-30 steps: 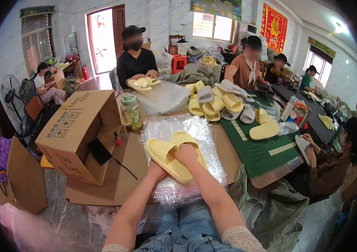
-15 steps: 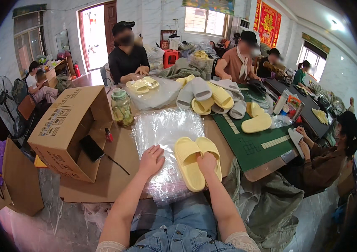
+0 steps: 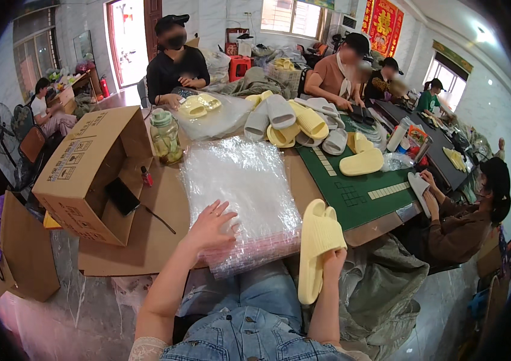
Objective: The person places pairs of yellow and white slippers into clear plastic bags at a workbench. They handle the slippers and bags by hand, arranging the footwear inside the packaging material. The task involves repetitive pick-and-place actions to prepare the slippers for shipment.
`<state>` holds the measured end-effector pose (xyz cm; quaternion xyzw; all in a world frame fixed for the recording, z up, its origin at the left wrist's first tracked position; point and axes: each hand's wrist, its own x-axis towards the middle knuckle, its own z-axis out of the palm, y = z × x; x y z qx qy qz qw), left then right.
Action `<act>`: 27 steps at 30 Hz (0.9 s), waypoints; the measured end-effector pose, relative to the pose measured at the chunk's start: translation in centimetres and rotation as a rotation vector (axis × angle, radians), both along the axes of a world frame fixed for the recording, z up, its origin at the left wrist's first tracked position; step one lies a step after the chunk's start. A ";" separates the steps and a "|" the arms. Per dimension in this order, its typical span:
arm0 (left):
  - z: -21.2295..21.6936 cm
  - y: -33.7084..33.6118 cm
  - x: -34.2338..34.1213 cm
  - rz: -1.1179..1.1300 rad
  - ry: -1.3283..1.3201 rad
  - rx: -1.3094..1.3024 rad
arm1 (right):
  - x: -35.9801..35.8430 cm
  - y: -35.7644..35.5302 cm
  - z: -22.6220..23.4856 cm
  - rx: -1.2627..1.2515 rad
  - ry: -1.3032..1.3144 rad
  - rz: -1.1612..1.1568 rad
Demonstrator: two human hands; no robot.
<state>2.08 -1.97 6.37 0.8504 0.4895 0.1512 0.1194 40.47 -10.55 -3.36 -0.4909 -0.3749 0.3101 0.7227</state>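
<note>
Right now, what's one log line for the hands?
left hand: fingers spread, over clear plastic stack | right hand: gripping yellow slippers | nearby: cardboard box

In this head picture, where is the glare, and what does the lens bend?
Head view, middle: glare streaks the plastic bags near the left hand; head view, upper left: the doorway is washed out; head view, far left: the window curves.

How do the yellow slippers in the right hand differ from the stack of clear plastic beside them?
The yellow slippers are opaque and matte; the clear plastic stack is see-through and shiny.
The yellow slippers are gripped in the right hand, while the clear plastic stack lies flat by the spread left hand.
The yellow slippers look narrower than the clear plastic stack.
</note>
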 end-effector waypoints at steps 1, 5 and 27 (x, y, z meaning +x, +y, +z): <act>0.5 -0.7 -0.4 0.000 0.095 -0.054 | -0.3 -1.0 1.0 0.025 0.019 0.026; -1.8 -1.3 -1.0 -0.002 0.080 -0.059 | -0.9 -2.0 2.4 0.096 0.098 0.033; 2.5 -5.1 4.4 -0.165 -0.261 0.153 | -9.6 -1.9 10.4 -0.241 -1.280 0.435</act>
